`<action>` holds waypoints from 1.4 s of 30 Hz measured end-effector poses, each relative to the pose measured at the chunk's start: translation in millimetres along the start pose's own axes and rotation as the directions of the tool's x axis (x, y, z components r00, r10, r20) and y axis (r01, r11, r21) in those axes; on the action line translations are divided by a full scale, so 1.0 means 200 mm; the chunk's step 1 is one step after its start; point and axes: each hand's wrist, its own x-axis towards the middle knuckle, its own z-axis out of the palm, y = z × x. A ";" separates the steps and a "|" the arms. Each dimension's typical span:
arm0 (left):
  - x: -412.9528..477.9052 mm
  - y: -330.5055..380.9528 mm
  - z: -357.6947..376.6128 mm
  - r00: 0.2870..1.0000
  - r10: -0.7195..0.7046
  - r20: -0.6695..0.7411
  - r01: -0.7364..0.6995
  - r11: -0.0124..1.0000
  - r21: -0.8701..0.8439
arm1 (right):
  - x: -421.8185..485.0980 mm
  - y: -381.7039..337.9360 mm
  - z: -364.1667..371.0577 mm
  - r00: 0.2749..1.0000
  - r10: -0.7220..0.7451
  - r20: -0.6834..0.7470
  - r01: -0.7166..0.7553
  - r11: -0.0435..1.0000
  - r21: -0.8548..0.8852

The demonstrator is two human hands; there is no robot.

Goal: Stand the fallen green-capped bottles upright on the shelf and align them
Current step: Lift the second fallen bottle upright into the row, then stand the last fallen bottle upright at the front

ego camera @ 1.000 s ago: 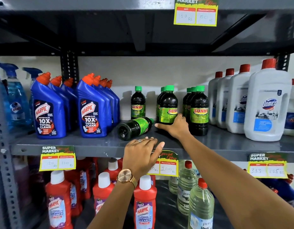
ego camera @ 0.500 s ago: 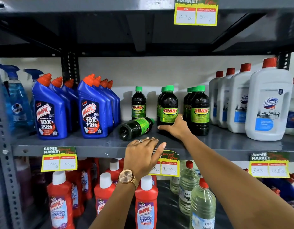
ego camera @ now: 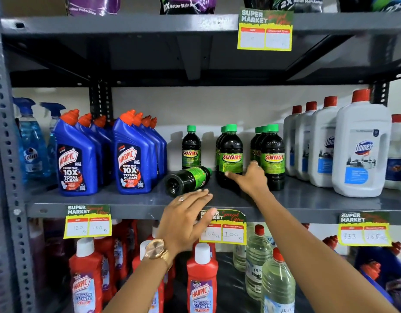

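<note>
On the grey metal shelf (ego camera: 307,201), a fallen green-capped bottle (ego camera: 187,180) lies base-forward at 9 o'clock of the upright bottles (ego camera: 231,158), the left hand (ego camera: 187,219) spread empty, the right hand (ego camera: 251,178) open against them, both unmoved while the view has tilted upward.

A: Legible txt, mid frame? 
B: "SUNNY" on upright green-capped bottles (ego camera: 231,158). Left: blue bottles (ego camera: 76,159), "HARPIC POWER PLUS 10X TOTAL CLEAN". Right: white jug (ego camera: 362,152), "Domex".
A: Shelf tags?
B: All headed "SUPER MARKET". Lower-left tag (ego camera: 87,222): 120 / 100 Rs. Lower-right tag (ego camera: 364,229): 333 / 165. Bottom: red bottles (ego camera: 201,290), "HARPIC BATHROOM CLEANER".
</note>
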 end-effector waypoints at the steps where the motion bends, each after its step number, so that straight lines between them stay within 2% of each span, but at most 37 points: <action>1: -0.04 -0.04 -0.03 0.998 -0.016 -0.062 0.016 1.000 0.000 | -0.04 -0.01 -0.02 0.990 -0.102 -0.100 0.091 0.990 -0.112; 2: -0.07 -0.09 -0.07 0.991 -0.046 -0.126 0.049 0.999 0.020 | -0.09 -0.03 -0.04 0.957 -0.223 -0.187 0.185 0.962 -0.203; 4: -0.12 -0.21 -0.13 0.973 -0.131 -0.189 0.151 0.984 0.097 | -0.17 -0.11 -0.06 0.891 -0.376 -0.254 0.315 0.915 -0.252; 6: -0.13 -0.31 -0.17 0.971 -0.189 -0.146 0.218 0.952 0.215 | -0.19 -0.22 -0.04 0.900 -0.396 -0.183 0.348 0.905 -0.246; 8: -0.11 -0.36 -0.18 0.974 -0.214 -0.076 0.227 0.926 0.302 | -0.16 -0.32 0.04 0.951 -0.307 0.023 0.303 0.922 -0.242; 10: -0.10 -0.37 -0.17 0.973 -0.226 -0.052 0.231 0.915 0.331 | -0.10 -0.40 0.15 0.952 -0.112 0.285 0.179 0.958 -0.224; 12: -0.10 -0.37 -0.16 0.974 -0.223 -0.044 0.224 0.910 0.348 | -0.03 -0.46 0.23 0.852 0.115 0.511 -0.039 0.987 -0.157; 14: -0.10 -0.38 -0.16 0.978 -0.208 -0.024 0.203 0.912 0.357 | 0.02 -0.49 0.25 0.740 0.264 0.619 -0.187 0.964 -0.187; 15: -0.10 -0.38 -0.16 0.978 -0.206 -0.023 0.201 0.911 0.360 | 0.03 -0.50 0.25 0.711 0.308 0.632 -0.240 0.951 -0.193; 20: -0.10 -0.37 -0.17 0.974 -0.227 -0.010 0.214 0.901 0.378 | 0.01 -0.47 0.30 0.687 0.341 0.641 -0.465 0.885 0.028; 23: -0.10 -0.36 -0.17 0.970 -0.244 -0.019 0.234 0.905 0.356 | -0.01 -0.39 0.37 0.794 0.223 0.565 -0.462 0.826 0.323; 26: -0.11 -0.36 -0.17 0.975 -0.214 -0.056 0.219 0.907 0.359 | -0.05 -0.34 0.34 0.911 0.143 0.386 -0.338 0.795 0.503; 29: -0.11 -0.37 -0.18 0.979 -0.193 -0.070 0.206 0.910 0.361 | -0.04 -0.34 0.31 0.993 0.033 0.117 -0.082 0.889 0.450; 31: -0.11 -0.37 -0.17 0.979 -0.186 -0.080 0.203 0.908 0.367 | -0.03 -0.34 0.32 0.995 -0.104 0.006 0.095 0.928 0.359; 33: -0.11 -0.37 -0.17 0.979 -0.182 -0.087 0.201 0.912 0.358 | -0.02 -0.34 0.35 0.982 -0.190 -0.010 0.186 0.950 0.251; 36: -0.11 -0.37 -0.16 0.977 -0.192 -0.094 0.213 0.913 0.348 | -0.01 -0.35 0.39 0.983 -0.185 0.009 0.179 0.964 0.199; 42: -0.12 -0.38 -0.14 0.971 -0.215 -0.103 0.237 0.913 0.332 | -0.01 -0.36 0.44 0.972 -0.073 0.222 -0.028 0.906 0.422</action>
